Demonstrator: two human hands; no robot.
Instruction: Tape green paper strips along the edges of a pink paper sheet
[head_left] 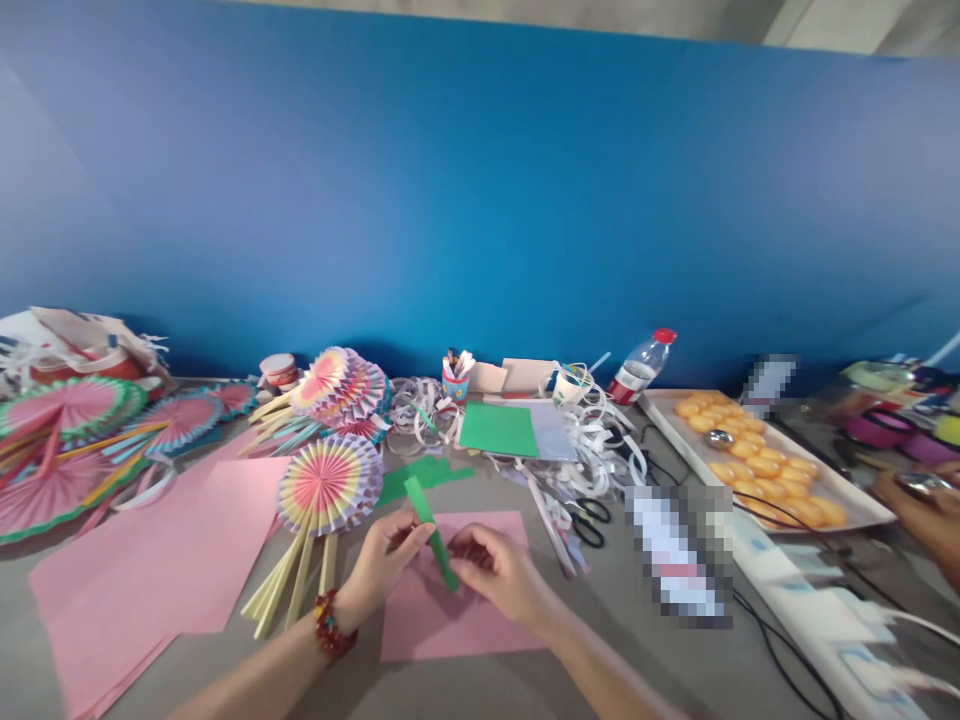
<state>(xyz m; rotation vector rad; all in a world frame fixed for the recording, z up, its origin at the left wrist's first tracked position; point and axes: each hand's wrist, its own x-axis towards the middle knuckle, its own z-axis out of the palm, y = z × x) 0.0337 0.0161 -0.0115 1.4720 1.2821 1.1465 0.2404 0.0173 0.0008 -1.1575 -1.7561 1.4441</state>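
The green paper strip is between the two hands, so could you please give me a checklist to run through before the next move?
1. Left hand gripping the green paper strip: ok.
2. Right hand gripping its lower part: cannot tell; fingers are right at it.
3. Pink sheet beneath the hands: ok.
4. Scissors apart from both hands: ok.
5. White strips tidy: not ok, tangled.

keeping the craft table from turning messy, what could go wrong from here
The green strip looks thin; pinched by the left hand, with the right hand's fingertips at its lower part, it might crease or tear.

The black-handled scissors lie close to the tangle of white strips, so reaching for them could drag some along.
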